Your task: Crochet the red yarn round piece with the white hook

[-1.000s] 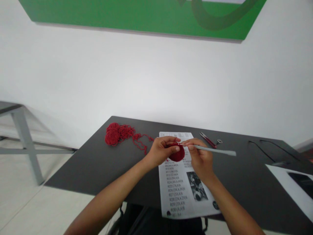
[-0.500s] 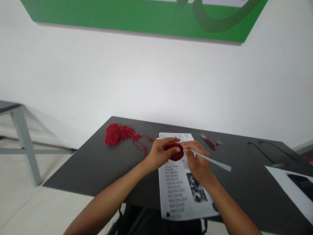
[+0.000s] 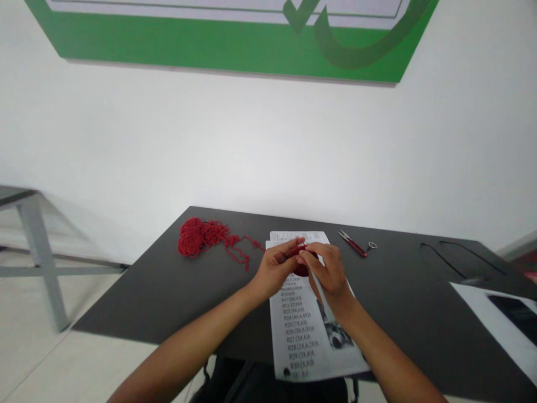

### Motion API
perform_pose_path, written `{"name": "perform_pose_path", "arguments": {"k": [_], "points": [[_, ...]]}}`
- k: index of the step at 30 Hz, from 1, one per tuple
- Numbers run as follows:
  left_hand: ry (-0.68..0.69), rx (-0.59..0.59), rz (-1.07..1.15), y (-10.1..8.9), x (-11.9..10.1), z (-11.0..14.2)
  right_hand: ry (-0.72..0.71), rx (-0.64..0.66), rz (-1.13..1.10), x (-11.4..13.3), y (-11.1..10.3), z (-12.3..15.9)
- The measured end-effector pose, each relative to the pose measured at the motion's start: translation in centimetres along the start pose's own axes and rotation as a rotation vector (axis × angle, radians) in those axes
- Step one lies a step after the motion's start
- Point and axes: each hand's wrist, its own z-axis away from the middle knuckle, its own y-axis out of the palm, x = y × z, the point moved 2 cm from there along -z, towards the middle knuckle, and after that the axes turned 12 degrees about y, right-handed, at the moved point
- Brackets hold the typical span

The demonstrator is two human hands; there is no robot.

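Over the printed sheet (image 3: 293,341), my left hand (image 3: 272,270) pinches a small dark-red crochet piece (image 3: 301,271), its fingers wrapped round the far side. My right hand (image 3: 333,277) is closed on a crochet hook (image 3: 320,290) whose pale grey handle slants down toward me under the palm. The hook's tip is hidden among the fingers at the piece's upper edge. Both hands' fingertips meet there. From the loose red yarn (image 3: 193,238) at the left of the table, a crinkled strand runs to my left hand.
Thread snips (image 3: 353,244) with red handles lie beyond my right hand, beside a small metal ring (image 3: 372,245). Farther right are eyeglasses (image 3: 464,275) and a white sheet (image 3: 474,305) with a black flat object (image 3: 518,316). A wall stands behind the dark table (image 3: 168,291).
The hook's handle has swung from pointing right to pointing down toward me. My right hand has turned over and closed in on my left, covering more of the red piece. The view has tilted up slightly.
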Motion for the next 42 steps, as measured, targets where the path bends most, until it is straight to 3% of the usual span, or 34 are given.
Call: {"name": "perform_pose_path", "arguments": {"k": [4, 9, 12, 15, 18, 21, 23, 25, 27, 30, 36, 42], "points": [[0.078, 0.028, -0.130, -0.2, -0.5, 0.1, 0.009, 0.009, 0.008, 0.1, 0.1, 0.0], [0.399, 0.148, -0.529, -0.7, -1.7, 0.4, 0.105, 0.033, -0.112, 0.8, -0.1, -0.4], [0.546, 0.178, -0.660, -1.0, -2.2, 0.3, 0.222, 0.035, -0.226, 1.3, -0.3, -0.8], [0.509, 0.136, -0.649, -1.0, -2.4, 0.3, 0.310, 0.045, -0.270, 1.7, -0.4, -1.2], [0.347, 0.025, -0.526, -0.7, -2.0, 0.4, 0.323, 0.036, -0.248, 1.5, -0.4, -1.1], [0.146, -0.084, -0.235, -0.1, -1.2, 0.4, 0.210, -0.043, -0.179, 0.7, -0.3, -0.5], [0.011, -0.095, 0.000, 0.2, -0.7, 0.3, 0.124, -0.030, -0.176, 0.4, -0.2, -0.2], [-0.068, -0.086, 0.139, 0.3, -0.4, 0.1, 0.162, -0.035, -0.218, 0.3, -0.2, -0.1], [-0.051, -0.070, 0.128, 0.0, -0.6, -0.1, 0.255, -0.041, -0.276, 0.5, -0.4, -0.4], [0.066, -0.007, -0.069, -0.7, -1.3, -0.6, 0.356, -0.012, -0.369, 0.9, -0.8, -1.0], [0.344, 0.020, -0.536, -2.0, -3.2, -1.2, 0.402, 0.105, -0.440, 0.3, -0.7, -1.7], [0.450, 0.002, -0.684, -2.4, -3.5, -1.6, 0.490, 0.151, -0.386, 0.0, 0.0, -0.6]]}}
